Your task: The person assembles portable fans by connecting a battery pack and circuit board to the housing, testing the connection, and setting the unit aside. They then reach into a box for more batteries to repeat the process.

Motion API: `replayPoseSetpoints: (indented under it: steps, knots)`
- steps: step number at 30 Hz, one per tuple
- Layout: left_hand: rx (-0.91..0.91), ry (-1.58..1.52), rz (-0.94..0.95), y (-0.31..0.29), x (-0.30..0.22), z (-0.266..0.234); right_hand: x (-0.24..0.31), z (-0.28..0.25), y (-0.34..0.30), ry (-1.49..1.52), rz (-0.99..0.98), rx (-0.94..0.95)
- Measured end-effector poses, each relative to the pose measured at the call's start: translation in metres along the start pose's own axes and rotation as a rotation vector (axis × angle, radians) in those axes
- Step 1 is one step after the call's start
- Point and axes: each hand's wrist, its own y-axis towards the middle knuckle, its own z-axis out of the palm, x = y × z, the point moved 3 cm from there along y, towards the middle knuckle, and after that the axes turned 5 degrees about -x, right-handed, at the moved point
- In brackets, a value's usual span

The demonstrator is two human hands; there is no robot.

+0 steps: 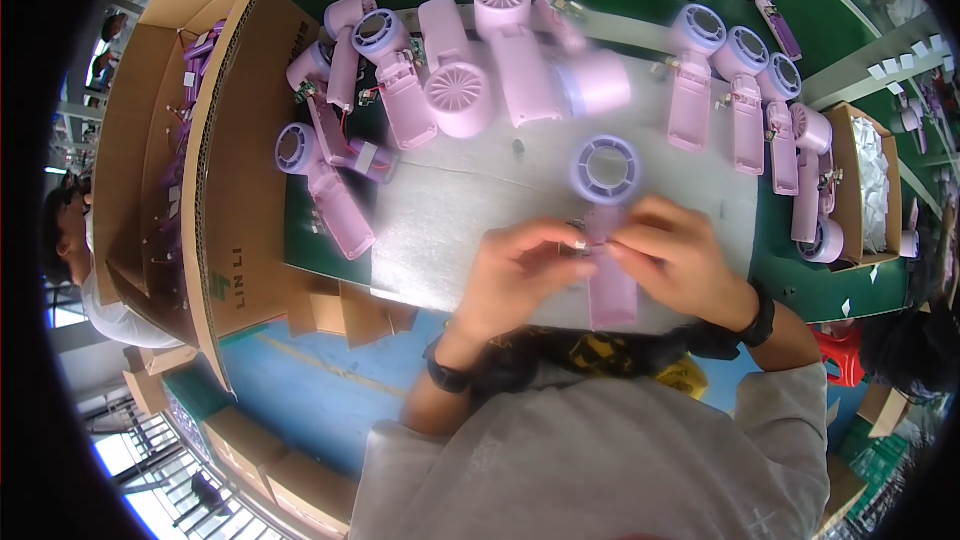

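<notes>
A pink handheld fan (pixel 613 295) with a lilac ring head lies in front of me, its handle shell pointing toward my body. From the left, my left hand (pixel 520 265) pinches a small circuit board (pixel 578 244) with a pale connector beside the handle. My right hand (pixel 685 258) has its fingers closed over the upper handle, just below the ring. Whatever sits between those right fingertips is too small and blurred to name. Both hands hover close together, with the fan's neck partly hidden behind the fingers.
Several pink fans (pixel 458 95) lie at the back left of the pale work mat (pixel 450 200). More opened fan shells (pixel 690 105) line its right side. A large cardboard box (pixel 245 160) with purple parts stands left; a smaller box (pixel 850 190) of white pieces stands right.
</notes>
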Motion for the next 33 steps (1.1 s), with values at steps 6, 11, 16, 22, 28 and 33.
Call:
replayPoseSetpoints:
  steps: [6, 11, 16, 22, 28, 33]
  knots:
    - [0.009, -0.046, -0.065, 0.0, 0.001, -0.005, -0.007, -0.006, 0.002, 0.161, 0.093, 0.123]
    - [-0.004, -0.058, -0.045, 0.0, 0.005, -0.006, -0.006, -0.005, 0.003, 0.121, 0.124, 0.169]
    - [-0.018, 0.023, -0.007, 0.0, 0.006, -0.005, -0.008, -0.005, 0.003, 0.15, 0.207, 0.211]
    - [-0.057, 0.06, 0.057, -0.001, 0.006, -0.003, -0.007, -0.003, 0.003, 0.143, 0.197, 0.211]
    - [-0.121, 0.159, 0.185, -0.003, 0.003, -0.001, -0.007, -0.003, 0.001, 0.14, 0.188, 0.173]
    - [-0.107, 0.385, 0.221, -0.004, -0.005, -0.001, -0.008, -0.004, 0.001, 0.165, 0.177, 0.16]
